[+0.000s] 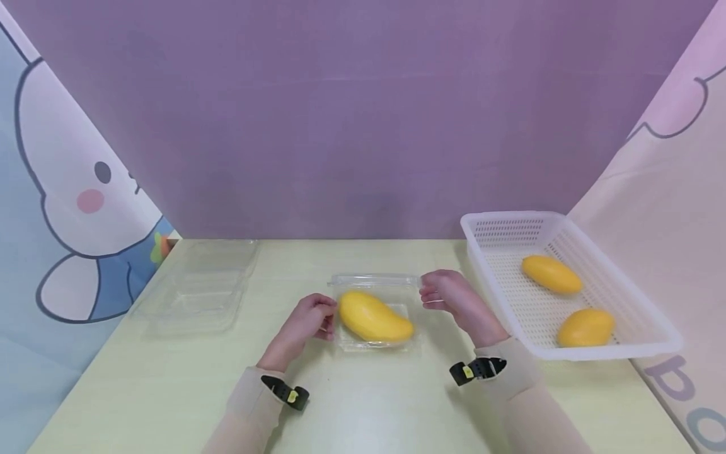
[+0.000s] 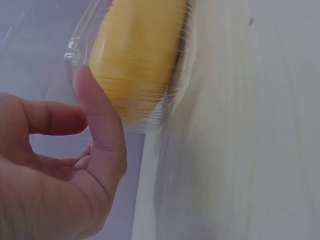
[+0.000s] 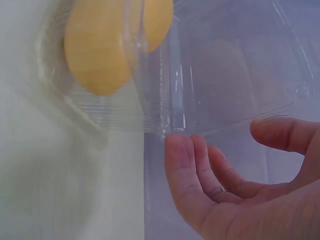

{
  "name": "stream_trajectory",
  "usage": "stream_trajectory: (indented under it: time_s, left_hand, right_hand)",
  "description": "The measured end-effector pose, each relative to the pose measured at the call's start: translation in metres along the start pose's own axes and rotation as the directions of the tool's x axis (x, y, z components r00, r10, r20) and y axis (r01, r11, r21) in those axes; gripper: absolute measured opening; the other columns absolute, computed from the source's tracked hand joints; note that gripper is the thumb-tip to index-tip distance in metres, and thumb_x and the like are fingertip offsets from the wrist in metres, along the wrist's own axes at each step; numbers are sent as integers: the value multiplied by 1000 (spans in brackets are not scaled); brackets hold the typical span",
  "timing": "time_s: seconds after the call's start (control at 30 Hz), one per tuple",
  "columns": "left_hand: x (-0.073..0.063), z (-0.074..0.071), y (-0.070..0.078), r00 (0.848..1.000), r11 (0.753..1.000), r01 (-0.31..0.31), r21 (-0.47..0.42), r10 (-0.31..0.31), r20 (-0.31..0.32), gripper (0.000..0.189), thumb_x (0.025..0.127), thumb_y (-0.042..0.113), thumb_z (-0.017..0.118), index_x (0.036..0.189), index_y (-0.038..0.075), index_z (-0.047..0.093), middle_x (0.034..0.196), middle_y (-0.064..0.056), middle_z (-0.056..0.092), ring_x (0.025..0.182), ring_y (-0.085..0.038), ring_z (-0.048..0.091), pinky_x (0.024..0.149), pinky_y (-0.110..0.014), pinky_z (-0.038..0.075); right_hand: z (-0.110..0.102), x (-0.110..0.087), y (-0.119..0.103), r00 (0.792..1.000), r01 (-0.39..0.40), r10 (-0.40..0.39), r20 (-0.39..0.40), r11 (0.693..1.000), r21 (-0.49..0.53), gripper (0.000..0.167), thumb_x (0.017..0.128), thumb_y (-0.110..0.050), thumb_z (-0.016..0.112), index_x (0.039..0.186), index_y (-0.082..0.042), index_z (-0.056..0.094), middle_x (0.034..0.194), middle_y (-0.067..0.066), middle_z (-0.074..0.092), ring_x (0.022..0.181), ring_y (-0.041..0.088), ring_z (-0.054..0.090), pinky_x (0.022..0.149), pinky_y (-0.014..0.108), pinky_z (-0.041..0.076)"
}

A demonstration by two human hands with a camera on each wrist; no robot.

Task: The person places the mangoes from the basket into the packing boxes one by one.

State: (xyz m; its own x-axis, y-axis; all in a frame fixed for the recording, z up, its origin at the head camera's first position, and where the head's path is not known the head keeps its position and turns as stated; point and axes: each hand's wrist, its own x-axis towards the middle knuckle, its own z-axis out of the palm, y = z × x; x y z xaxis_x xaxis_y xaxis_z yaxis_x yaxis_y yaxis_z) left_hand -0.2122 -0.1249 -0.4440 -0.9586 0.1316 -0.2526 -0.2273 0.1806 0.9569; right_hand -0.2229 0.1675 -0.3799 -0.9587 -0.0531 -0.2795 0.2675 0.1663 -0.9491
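A yellow mango (image 1: 374, 318) lies in a transparent plastic clamshell box (image 1: 409, 347) on the table, its lid (image 3: 230, 75) raised. My left hand (image 1: 309, 325) is at the box's left side. In the left wrist view, its forefinger (image 2: 102, 115) touches the rim, with the thumb bent close behind it. At the far right corner is my right hand (image 1: 450, 296). Its bent fingers (image 3: 180, 165) touch the hinge end, while the thumb (image 3: 280, 134) lies at the lid's edge, a wide gap between them.
A white perforated basket (image 1: 601, 265) on the right holds two more mangoes, one farther back (image 1: 551, 274) and one nearer (image 1: 586, 327). Transparent plastic boxes (image 1: 207, 290) sit at the back left. Behind the table (image 1: 351, 403) rises a purple backdrop (image 1: 363, 126).
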Motion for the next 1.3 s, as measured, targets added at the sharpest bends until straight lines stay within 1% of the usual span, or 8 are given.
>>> stream_trajectory:
  time_s: [0.17,0.37,0.53,0.67,0.73,0.93,1.1,1.3]
  left_hand:
    - [-1,-2,1,1000,1000,18,-4,-18,13,24,101,7,47,119,-6,57,90,-15,57,67,-20,58,62,-32,59]
    - [0,-5,2,999,998,45,-47,-44,27,25,101,9,46,118,-6,57,88,-14,60,66,-18,59,61,-30,57]
    - [-1,-6,4,998,995,44,-86,-40,53,31,101,15,43,117,-7,57,82,-10,58,63,-18,58,60,-30,56]
    - [-1,-8,5,997,994,43,-97,-37,68,40,105,24,36,119,-8,56,80,-8,57,63,-18,59,60,-30,55]
    - [-1,-8,5,997,994,47,-102,-40,71,43,106,27,35,119,-8,56,81,-8,57,63,-18,58,60,-30,55]
    - [0,-8,4,997,995,47,-87,-42,62,38,105,26,43,118,-7,57,81,-8,56,63,-17,58,59,-30,55]
    - [2,-6,1,998,997,41,-61,-38,47,29,101,19,51,115,-6,58,80,-8,57,63,-18,58,59,-29,54]
    - [3,-5,0,998,998,39,-50,-37,41,28,102,16,52,118,-6,57,83,-8,57,66,-18,58,60,-29,55]
  right_hand:
    - [1,-2,8,1000,4,-4,3,1000,-18,35,96,-9,53,121,14,53,95,14,62,84,24,62,88,40,57]
    - [2,-3,17,1000,-5,5,6,999,-35,33,96,-10,55,119,13,55,89,11,61,81,22,60,88,41,57]
    - [2,-4,23,1000,-25,26,10,998,-57,34,95,-10,57,119,14,55,93,13,61,83,22,59,88,41,56]
    - [3,-6,28,999,-22,23,21,998,-65,34,95,-10,58,118,14,56,98,16,61,84,23,60,86,39,56]
    - [3,-6,31,999,-15,17,33,998,-54,34,94,-9,59,117,15,56,96,15,61,82,22,61,84,37,57]
    - [4,-3,39,998,-9,8,64,1000,13,35,93,-7,58,116,19,55,84,11,63,72,18,63,74,31,59]
    - [5,0,44,997,-24,22,67,999,23,32,93,-5,57,113,19,56,81,10,62,69,18,63,70,30,58]
    - [5,0,47,997,-34,33,66,999,15,30,94,-6,57,113,18,58,78,8,61,67,16,61,65,28,57]
